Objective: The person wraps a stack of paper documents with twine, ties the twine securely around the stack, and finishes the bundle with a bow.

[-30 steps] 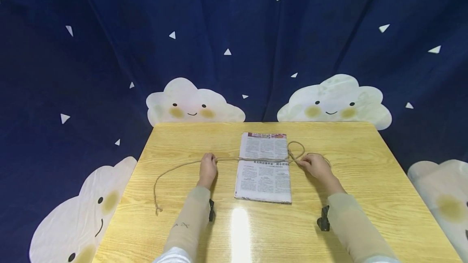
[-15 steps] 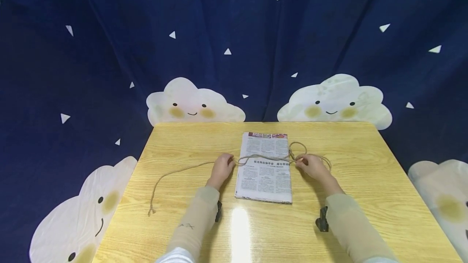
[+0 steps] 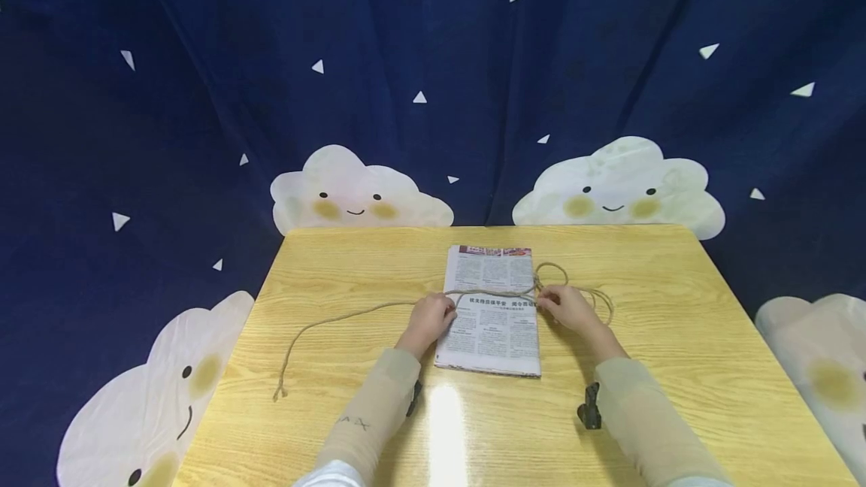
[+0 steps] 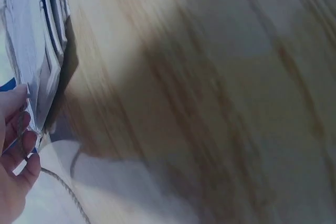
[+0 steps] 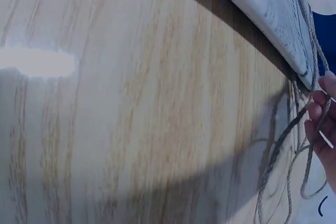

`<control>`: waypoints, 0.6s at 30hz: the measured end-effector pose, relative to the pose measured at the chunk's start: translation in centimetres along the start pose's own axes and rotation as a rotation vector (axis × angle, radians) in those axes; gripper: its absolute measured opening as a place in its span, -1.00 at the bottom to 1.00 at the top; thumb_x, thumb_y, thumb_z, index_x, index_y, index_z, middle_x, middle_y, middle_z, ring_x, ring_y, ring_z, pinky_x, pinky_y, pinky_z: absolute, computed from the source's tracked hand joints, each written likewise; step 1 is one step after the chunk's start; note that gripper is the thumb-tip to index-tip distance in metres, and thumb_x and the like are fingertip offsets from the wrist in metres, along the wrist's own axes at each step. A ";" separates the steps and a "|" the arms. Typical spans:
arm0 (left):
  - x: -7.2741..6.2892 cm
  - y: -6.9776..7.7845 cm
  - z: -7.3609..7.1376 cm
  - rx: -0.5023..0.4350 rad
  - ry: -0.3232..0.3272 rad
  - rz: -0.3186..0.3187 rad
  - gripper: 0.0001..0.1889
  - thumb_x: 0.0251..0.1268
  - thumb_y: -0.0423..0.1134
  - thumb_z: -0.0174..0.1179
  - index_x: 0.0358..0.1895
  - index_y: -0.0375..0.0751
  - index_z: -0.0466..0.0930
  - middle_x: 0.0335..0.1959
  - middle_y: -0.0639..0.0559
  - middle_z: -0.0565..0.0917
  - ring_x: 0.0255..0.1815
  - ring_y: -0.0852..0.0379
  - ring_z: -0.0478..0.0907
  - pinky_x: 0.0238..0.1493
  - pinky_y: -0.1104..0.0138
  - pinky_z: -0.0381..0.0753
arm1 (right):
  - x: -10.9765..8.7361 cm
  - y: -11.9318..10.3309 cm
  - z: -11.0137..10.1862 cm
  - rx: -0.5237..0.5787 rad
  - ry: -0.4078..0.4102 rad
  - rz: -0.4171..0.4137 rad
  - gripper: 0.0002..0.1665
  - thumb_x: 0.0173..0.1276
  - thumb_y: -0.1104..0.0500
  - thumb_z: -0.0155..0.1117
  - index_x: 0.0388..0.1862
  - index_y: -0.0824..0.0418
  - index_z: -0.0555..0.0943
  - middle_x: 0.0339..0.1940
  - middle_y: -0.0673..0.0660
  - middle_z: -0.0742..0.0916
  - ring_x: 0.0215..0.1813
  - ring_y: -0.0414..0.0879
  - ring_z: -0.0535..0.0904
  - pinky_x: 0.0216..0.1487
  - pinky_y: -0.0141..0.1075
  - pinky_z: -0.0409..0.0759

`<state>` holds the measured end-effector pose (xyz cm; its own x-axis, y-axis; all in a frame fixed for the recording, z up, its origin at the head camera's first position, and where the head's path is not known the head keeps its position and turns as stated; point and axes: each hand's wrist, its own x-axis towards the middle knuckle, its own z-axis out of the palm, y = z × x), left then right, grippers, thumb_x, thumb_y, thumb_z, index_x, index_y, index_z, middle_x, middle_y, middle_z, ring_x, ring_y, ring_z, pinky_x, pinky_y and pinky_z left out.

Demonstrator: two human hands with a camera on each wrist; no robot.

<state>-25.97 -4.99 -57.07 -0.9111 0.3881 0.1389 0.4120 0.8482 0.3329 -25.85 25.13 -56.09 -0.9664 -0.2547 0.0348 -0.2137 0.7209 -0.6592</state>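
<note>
A folded newspaper stack (image 3: 490, 340) lies on the table, with a thin twine rope (image 3: 338, 318) running across its upper half. At the stack's left edge, my left hand (image 3: 431, 316) holds the rope between thumb and fingers. The left wrist view shows the rope (image 4: 65, 185) trailing down out of that hand, close to the layered paper edge (image 4: 52, 61). My right hand (image 3: 568, 308) pinches the rope beside the right edge, where strands cross and loop. In the right wrist view, several strands (image 5: 278, 145) hang near these fingers (image 5: 316, 109); how they cross is partly hidden.
The wooden table (image 3: 643, 269) extends on both sides of the stack. A loose rope end (image 3: 280, 393) lies at the left, and rope loops (image 3: 553, 264) lie at the right. A dark blue curtain (image 3: 433, 36) with clouds hangs behind the table.
My left hand has moved right along the rope, from the bare table to the newspaper's left edge. The rope over the paper has slackened into a bend. My right hand has shifted slightly left.
</note>
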 end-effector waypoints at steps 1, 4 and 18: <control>-0.1 0.0 -0.1 0.019 0.005 0.003 -0.88 0.15 -0.20 0.23 -0.35 -0.15 0.68 -0.42 0.09 0.62 -0.36 0.15 0.54 -0.26 0.34 0.54 | 0.0 0.0 -0.1 -0.005 0.007 -0.012 -0.85 0.33 0.25 0.12 -0.30 0.32 0.60 -0.43 0.16 0.66 -0.50 -0.14 0.50 -0.46 -0.29 0.50; -0.2 -0.4 -0.3 0.025 0.013 -0.019 -0.92 0.17 -0.28 0.21 -0.35 -0.19 0.67 -0.40 0.05 0.60 -0.34 0.12 0.54 -0.27 0.32 0.56 | 0.1 0.1 -0.4 -0.016 0.022 -0.027 -0.83 0.34 0.25 0.11 -0.28 0.34 0.61 -0.38 0.17 0.67 -0.37 -0.11 0.51 -0.36 -0.26 0.50; -0.5 -4.0 -1.9 -0.084 0.150 -0.148 -0.93 0.17 -0.50 0.13 -0.44 -0.32 0.53 -0.42 -0.06 0.51 -0.29 0.01 0.50 -0.13 0.26 0.56 | 0.1 0.0 -2.1 -0.037 0.010 0.014 -0.81 0.33 0.26 0.11 -0.24 0.37 0.60 -0.39 0.20 0.65 -0.45 -0.12 0.41 -0.49 -0.31 0.40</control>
<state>-27.21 -9.29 -56.69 -0.9556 0.1981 0.2181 0.2770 0.8563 0.4359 -26.23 26.40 -54.51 -0.9707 -0.2379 0.0337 -0.2051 0.7478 -0.6314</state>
